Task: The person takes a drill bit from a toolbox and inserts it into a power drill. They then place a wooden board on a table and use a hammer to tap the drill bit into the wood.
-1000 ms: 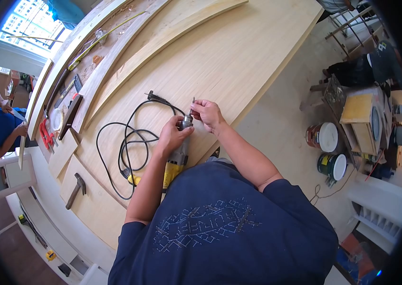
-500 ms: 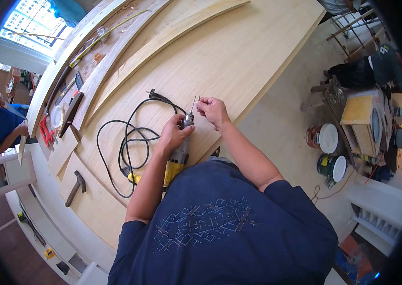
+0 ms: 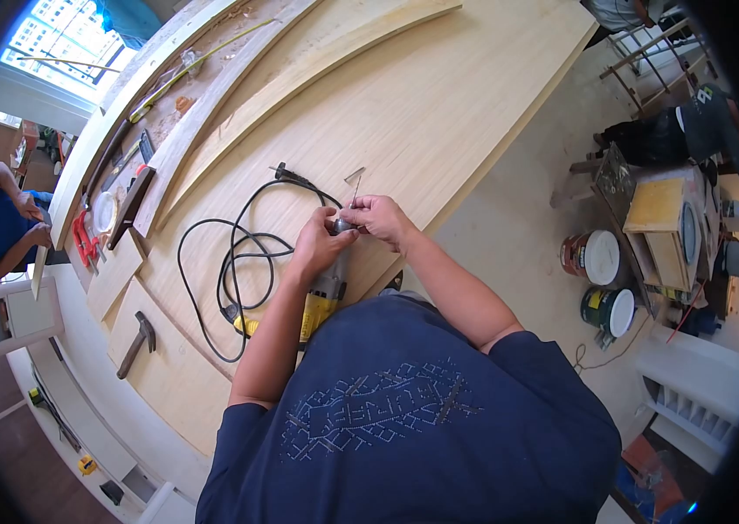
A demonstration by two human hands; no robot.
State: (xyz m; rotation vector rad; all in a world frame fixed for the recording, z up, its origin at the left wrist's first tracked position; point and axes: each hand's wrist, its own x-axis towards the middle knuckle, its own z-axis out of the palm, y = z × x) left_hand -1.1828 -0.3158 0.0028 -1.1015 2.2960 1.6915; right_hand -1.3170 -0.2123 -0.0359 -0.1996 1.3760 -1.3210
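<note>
A yellow and grey power drill [image 3: 321, 306] lies against my front at the sheet's edge, its nose pointing away from me. My left hand [image 3: 317, 243] is closed around its chuck [image 3: 342, 226]. My right hand [image 3: 382, 220] pinches at the front of the chuck, with thumb and fingertips touching near the base of a thin drill bit [image 3: 356, 187]. The fingers hide the exact grip, and I cannot make out any small piece between them. The drill's black cord [image 3: 228, 262] lies in loops left of my hands, with its plug [image 3: 279, 172] beyond.
Pale wooden sheet [image 3: 439, 96] carries curved strips [image 3: 300, 74]. A hammer [image 3: 138, 344], red clamps [image 3: 84, 240] and a tape measure [image 3: 141, 112] lie leftward. Buckets [image 3: 601, 254] stand on the right floor. One person [image 3: 3, 227] handles a board at left; another [image 3: 693, 127] is at upper right.
My right hand has moved down from beside the bit's tip to the front of the chuck. My left hand stays on the chuck. The person at left has shifted their hands.
</note>
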